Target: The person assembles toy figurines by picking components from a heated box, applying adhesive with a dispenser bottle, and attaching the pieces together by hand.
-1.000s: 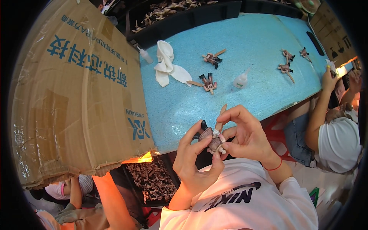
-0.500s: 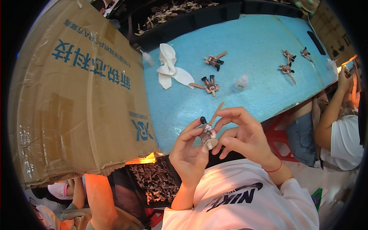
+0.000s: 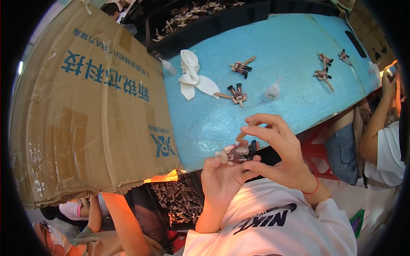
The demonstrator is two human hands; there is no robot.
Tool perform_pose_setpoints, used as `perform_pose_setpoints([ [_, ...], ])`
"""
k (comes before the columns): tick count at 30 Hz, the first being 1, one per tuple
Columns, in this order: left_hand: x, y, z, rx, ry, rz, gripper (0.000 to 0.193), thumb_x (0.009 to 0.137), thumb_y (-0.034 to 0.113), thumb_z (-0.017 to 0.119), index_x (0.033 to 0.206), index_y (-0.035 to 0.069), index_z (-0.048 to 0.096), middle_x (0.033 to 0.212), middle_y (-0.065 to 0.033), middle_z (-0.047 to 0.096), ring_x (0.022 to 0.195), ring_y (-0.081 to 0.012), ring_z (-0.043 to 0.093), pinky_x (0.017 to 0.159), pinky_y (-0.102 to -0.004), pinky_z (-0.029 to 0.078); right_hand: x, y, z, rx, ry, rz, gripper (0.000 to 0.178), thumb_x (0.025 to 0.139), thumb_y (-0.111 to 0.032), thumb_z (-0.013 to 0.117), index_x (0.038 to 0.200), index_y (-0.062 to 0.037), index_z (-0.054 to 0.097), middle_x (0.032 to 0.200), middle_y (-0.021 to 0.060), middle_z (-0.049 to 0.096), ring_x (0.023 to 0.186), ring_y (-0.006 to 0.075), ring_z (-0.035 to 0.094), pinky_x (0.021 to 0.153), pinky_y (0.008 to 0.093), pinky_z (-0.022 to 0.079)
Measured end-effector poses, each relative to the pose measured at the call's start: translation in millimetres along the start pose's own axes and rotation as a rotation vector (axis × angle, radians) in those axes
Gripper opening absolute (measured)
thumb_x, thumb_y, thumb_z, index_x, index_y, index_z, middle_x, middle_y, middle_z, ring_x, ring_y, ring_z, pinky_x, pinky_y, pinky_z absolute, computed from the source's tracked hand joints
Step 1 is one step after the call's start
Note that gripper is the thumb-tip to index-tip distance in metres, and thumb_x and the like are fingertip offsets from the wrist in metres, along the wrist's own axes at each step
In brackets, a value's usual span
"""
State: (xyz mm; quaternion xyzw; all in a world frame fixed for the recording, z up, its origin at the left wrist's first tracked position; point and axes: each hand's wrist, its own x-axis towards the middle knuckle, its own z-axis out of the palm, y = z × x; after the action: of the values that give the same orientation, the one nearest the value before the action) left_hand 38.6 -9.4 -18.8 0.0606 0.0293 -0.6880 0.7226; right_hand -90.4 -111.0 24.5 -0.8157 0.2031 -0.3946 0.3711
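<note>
My left hand [image 3: 222, 179] holds a small painted figurine [image 3: 239, 154] with black boots, tilted on its side close to my body. A flat wooden stick [image 3: 241, 135] rises from the figurine. My right hand [image 3: 282, 149] curls round from the other side, its upper fingers at the stick's top and its thumb near the boots. On the blue table [image 3: 205, 128] beyond lie two similar figurines, one with a stick [image 3: 238, 94] pointing left, the other [image 3: 241, 68] pointing away. A small clear dropper bottle [image 3: 272, 90] stands to their right.
A white cloth [image 3: 192, 77] lies beside another small bottle [image 3: 168, 67]. Several figurines [image 3: 323, 73] sit at the far right. A large cardboard box [image 3: 98, 119] walls off the left. Black trays [image 3: 213, 25] line the back; a bin of brown pieces [image 3: 177, 200] is below. Co-workers sit both sides.
The figurine has turned from upright to lying sideways, boots now to the right. My right hand has shifted its fingers onto the stick's upper end.
</note>
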Motion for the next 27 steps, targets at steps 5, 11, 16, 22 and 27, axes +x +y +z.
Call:
perform_pose_setpoints([
  [5, -1, 2, -8, -0.029, -0.036, -0.121, 0.037, 0.083, 0.022, 0.043, 0.109, 0.0, 0.056, 0.112, -0.0162, 0.057, 0.113, -0.0436, 0.045, 0.092, -0.057, 0.038, -4, 2, 6, 0.146, -0.065, 0.067, 0.044, 0.067, -0.011, 0.071, 0.109, -0.0064, 0.058, 0.091, 0.0104, 0.057, 0.08, 0.0251, 0.056, 0.067, 0.0338, 0.045],
  [11, 0, -3, 9, 0.072, 0.073, -0.099, 0.036, 0.083, 0.023, 0.042, 0.106, 0.0, 0.058, 0.108, -0.0148, 0.059, 0.112, -0.0398, 0.047, 0.092, -0.0578, 0.037, -4, 2, 6, 0.05, -0.055, -0.023, 0.028, 0.067, -0.005, 0.07, 0.095, -0.0033, 0.064, 0.081, 0.0096, 0.062, 0.071, 0.0205, 0.059, 0.055, 0.0268, 0.047],
  [16, 1, -7, 14, 0.025, -0.081, -0.048, 0.036, 0.088, 0.029, 0.041, 0.105, 0.002, 0.058, 0.108, -0.0134, 0.059, 0.107, -0.0357, 0.05, 0.092, -0.0516, 0.038, -7, 1, 10, 0.044, 0.026, -0.093, 0.028, 0.068, -0.004, 0.068, 0.095, -0.0027, 0.061, 0.079, 0.008, 0.058, 0.07, 0.0231, 0.057, 0.061, 0.0326, 0.046],
  [22, 3, -5, 11, 0.168, -0.109, -0.005, 0.032, 0.091, 0.028, 0.043, 0.103, 0.003, 0.059, 0.107, -0.0098, 0.06, 0.102, -0.0264, 0.053, 0.089, -0.0414, 0.039, -10, 4, 11, 0.046, 0.097, -0.147, 0.03, 0.066, -0.002, 0.069, 0.095, -0.0021, 0.062, 0.084, 0.0079, 0.061, 0.071, 0.0217, 0.058, 0.062, 0.0307, 0.047],
  [27, 5, -6, 10, 0.205, -0.121, 0.001, 0.026, 0.091, 0.021, 0.045, 0.103, 0.003, 0.059, 0.106, -0.0073, 0.06, 0.101, -0.0205, 0.053, 0.089, -0.0388, 0.04, -12, 10, 13, 0.026, 0.136, -0.199, 0.03, 0.066, -0.001, 0.069, 0.095, -0.0013, 0.062, 0.085, 0.0084, 0.061, 0.071, 0.0216, 0.058, 0.062, 0.0296, 0.047],
])
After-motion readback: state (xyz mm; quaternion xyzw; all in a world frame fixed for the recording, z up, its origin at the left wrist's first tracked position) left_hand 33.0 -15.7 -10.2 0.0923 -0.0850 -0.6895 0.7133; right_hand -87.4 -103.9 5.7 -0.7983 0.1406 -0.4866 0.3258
